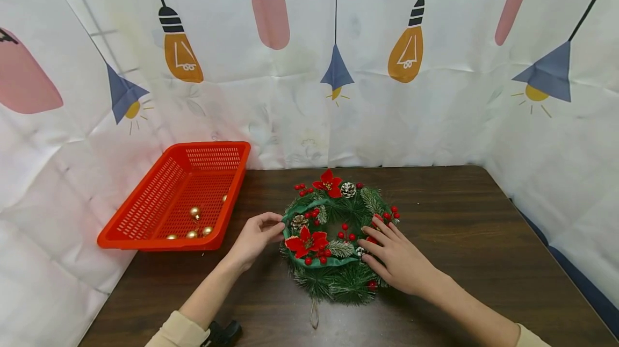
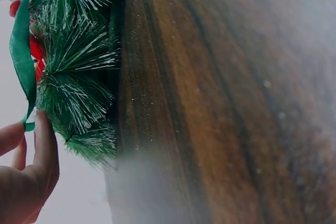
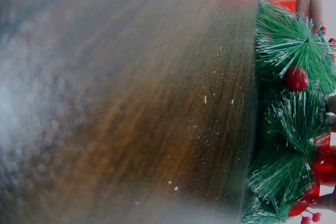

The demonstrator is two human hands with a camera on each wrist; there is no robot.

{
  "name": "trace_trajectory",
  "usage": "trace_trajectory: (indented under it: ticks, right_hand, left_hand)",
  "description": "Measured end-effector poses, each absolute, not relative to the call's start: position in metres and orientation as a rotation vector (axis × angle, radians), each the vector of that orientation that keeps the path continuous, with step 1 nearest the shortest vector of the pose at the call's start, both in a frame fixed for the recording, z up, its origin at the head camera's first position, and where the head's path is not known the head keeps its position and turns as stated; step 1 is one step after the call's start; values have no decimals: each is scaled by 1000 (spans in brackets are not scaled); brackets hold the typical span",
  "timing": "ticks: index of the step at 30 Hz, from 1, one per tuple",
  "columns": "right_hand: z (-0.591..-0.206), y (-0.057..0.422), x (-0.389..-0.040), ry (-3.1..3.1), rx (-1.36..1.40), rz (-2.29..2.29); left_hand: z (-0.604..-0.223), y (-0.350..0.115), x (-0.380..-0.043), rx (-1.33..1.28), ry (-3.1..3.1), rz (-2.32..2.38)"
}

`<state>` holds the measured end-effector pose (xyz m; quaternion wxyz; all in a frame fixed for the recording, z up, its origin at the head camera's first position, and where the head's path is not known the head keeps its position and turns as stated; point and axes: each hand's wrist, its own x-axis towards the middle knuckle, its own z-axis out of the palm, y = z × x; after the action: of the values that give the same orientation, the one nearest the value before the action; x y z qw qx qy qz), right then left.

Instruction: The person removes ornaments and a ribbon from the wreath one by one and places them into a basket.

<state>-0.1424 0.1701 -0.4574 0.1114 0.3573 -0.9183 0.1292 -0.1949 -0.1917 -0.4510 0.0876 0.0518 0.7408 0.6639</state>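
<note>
A green pine wreath [image 1: 314, 281] with red poinsettia flowers [image 1: 306, 241], berries and frosted pinecones [image 1: 348, 189] lies on the table. A green ribbon [image 2: 21, 51] loops over its left and front parts. At the wreath's left side my left hand [image 1: 258, 238] pinches the ribbon between thumb and fingers. My right hand [image 1: 400, 259] rests on the wreath's right side with its fingers spread, touching the berries and flowers there. In the right wrist view only parts of its fingers show at the right edge. A twine loop [image 1: 314, 315] sticks out at the wreath's front.
To the left stands a red plastic basket [image 1: 239, 191] with several small gold balls [image 1: 195, 211] inside. A black object [image 1: 226, 333] lies near the left forearm at the table's front. Behind the dark wooden table [image 1: 459, 218] hangs a white curtain [image 1: 300, 121] printed with lamps.
</note>
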Motion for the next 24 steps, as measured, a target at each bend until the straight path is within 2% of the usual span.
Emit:
trace_trajectory:
  ticks: [24]
  right_hand:
    - [-459, 170, -143, -2701, 1045, 358]
  left_hand:
    - [-443, -200, -193, 31, 1870, 2201]
